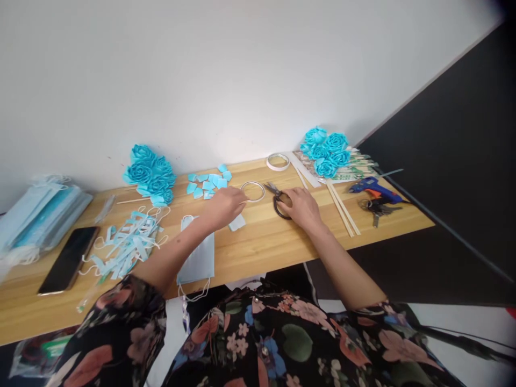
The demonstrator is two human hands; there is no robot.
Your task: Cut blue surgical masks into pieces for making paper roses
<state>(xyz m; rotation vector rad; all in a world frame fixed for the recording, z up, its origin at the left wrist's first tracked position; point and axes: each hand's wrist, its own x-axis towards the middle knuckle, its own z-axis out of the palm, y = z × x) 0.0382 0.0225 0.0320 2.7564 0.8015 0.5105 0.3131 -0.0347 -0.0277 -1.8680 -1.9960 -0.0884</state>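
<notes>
Scissors [277, 194]: dark metal blades, black looped handles, lying on wood-grain tabletop [258, 236], blades pointing away and to the left. Right hand [302, 207] is over the handles, fingers bent, tips at the loops; can't tell if they're gripping or just resting. Blades stick out clear of the fingers, tips near the thin tape ring [264, 192].

Ring is pale, narrow-walled, nearly used up by the look of it. Left hand [226, 206] is at its left edge, fingers bent close together, tips at or just beside the rim. Can't tell whether they pinch it, fingertips too small to read. Small flat pale-blue piece [237, 222] just below that hand.

Pleated blue mask [199, 260] lies flat partly under the left forearm, thin white ear loops hanging off the table's near edge. Angular blue cut pieces [208, 185] scattered beyond the left hand. Left of that: tangled strips and cords [129, 244], then a ruffled, layered blue flower bunch [149, 174] behind them.

Right side: second bunch [326, 150], same curled petals; straight wooden sticks [342, 208], smooth and slim; blue glue gun [377, 189] with orange trigger, touching or right beside metal keys [376, 209].
</notes>
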